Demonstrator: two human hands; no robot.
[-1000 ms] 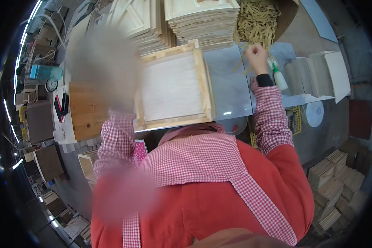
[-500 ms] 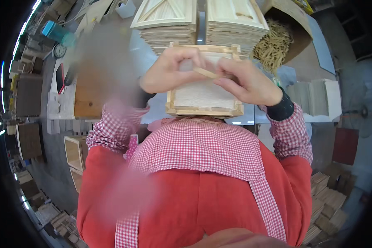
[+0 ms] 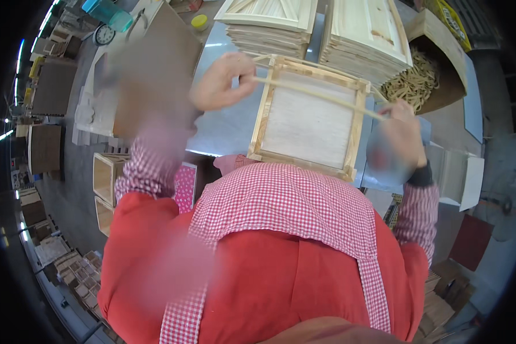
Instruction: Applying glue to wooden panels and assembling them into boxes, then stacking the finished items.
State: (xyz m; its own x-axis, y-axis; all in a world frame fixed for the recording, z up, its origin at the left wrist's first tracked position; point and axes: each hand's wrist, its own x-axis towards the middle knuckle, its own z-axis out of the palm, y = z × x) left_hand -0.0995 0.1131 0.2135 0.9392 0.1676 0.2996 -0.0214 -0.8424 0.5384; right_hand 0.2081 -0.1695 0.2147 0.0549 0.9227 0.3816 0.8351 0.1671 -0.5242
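Observation:
A tan rubber band [image 3: 321, 96] is stretched between my two hands across the far part of a wooden frame [image 3: 358, 127] with a whitish panel inside. One strand crosses above the panel; the other runs along the frame's far edge. My left hand [image 3: 225, 81], beyond the far left corner, has its fingers closed on one end of the band. Off the right side, my right hand [image 3: 404, 133] grips the other end, somewhat blurred. The frame rests on the table against my checked apron [image 3: 286, 200].
Two stacks of wooden panels, left [image 3: 264, 34] and right [image 3: 364, 43], stand behind the frame. An open carton [image 3: 450, 63] of tan rubber bands [image 3: 415, 83] sits far right. A clock [image 3: 104, 35] and blue bottle [image 3: 109, 14] are far left. Blurs cover part of the left side.
My hands have moved apart, left and right, pulling the band from a short piece into a long stretch over the frame. The frame appears further right and slightly turned in view.

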